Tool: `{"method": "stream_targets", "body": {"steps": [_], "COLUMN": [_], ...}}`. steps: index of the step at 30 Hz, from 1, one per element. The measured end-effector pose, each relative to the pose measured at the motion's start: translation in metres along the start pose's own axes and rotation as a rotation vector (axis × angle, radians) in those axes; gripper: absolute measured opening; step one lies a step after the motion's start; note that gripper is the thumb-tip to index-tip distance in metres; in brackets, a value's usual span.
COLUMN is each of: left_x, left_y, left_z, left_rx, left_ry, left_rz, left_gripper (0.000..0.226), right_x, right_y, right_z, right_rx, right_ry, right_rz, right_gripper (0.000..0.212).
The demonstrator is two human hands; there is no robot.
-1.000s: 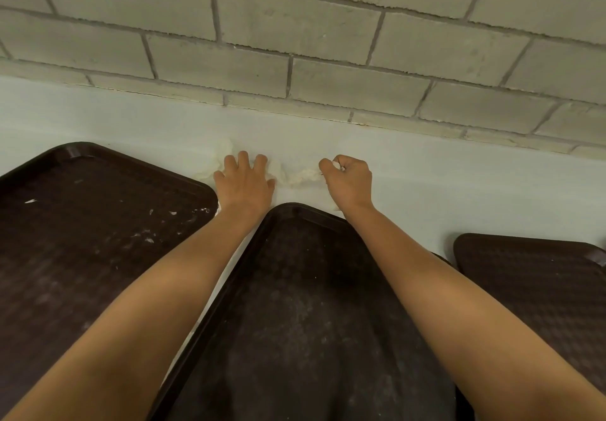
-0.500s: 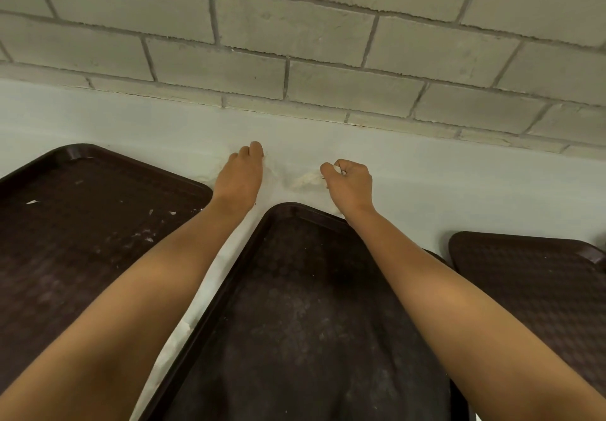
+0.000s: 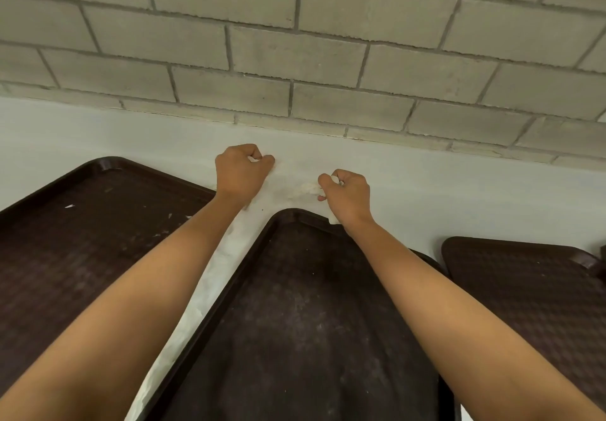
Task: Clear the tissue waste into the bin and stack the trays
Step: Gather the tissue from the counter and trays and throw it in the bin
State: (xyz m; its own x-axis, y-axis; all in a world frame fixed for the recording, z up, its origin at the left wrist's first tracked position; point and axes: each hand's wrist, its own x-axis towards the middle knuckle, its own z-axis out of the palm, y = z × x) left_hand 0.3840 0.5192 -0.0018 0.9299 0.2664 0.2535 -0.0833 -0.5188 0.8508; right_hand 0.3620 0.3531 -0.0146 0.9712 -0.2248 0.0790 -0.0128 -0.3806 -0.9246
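Our left hand (image 3: 241, 171) rests on the pale white countertop (image 3: 459, 191), curled into a fist. Its fingers and thumb pinch a small white tissue wad (image 3: 254, 159) that peeks out by the knuckles. Our right hand (image 3: 346, 194), a little nearer to us, is also curled tight round a crumpled white tissue piece (image 3: 333, 180), and it sits just above the far rim of the middle dark brown textured plastic tray (image 3: 311, 322).

Between the two hands, loose white tissue shreds (image 3: 303, 188) lie on the countertop. A matching left brown tray (image 3: 82, 240) carries a few small white scraps (image 3: 69, 206). A ragged white paper strip (image 3: 210, 283) fills the gap between it and the middle one. A third right brown tray (image 3: 524, 289) lies just beside the middle tray. All three lie flat and unstacked below the grey block wall (image 3: 295, 60).
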Motion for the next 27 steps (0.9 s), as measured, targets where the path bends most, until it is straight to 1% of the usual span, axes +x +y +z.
{"method": "stream_targets", "body": {"steps": [3,9,12,19,22,25,27], "left_x": [-0.012,-0.044,-0.062,-0.113,-0.144,-0.176,-0.197], "left_y": [0.015,0.040,0.055,0.087,0.103,0.115,0.121], "left_z": [-0.005,-0.008,-0.008,0.002,0.008,0.014,0.017], "left_rx": [-0.135,-0.248,-0.272,-0.267,-0.271,-0.296,-0.311], "left_ry": [0.006,0.005,0.026,0.061,0.061,0.074,0.079], "left_rz": [-0.100,-0.082,-0.091,-0.179,-0.179,-0.164,-0.164], "left_gripper": [0.035,0.036,0.036,0.040,0.036,0.033,0.031], "right_x": [-0.008,-0.027,-0.038,-0.074,-0.093,-0.111,-0.124], "right_y": [-0.002,-0.006,-0.008,-0.007,-0.002,0.007,0.011], "right_z": [-0.007,-0.030,-0.047,-0.096,-0.118,-0.138,-0.151], "right_rx": [0.004,0.034,0.047,0.060,0.053,0.084,0.088], "right_ry": [-0.011,-0.029,-0.035,-0.046,-0.064,-0.069,-0.083], "right_rz": [-0.002,-0.016,-0.017,-0.010,-0.007,-0.031,-0.049], "right_gripper": [0.032,0.035,0.036,0.037,0.032,0.035,0.032]}}
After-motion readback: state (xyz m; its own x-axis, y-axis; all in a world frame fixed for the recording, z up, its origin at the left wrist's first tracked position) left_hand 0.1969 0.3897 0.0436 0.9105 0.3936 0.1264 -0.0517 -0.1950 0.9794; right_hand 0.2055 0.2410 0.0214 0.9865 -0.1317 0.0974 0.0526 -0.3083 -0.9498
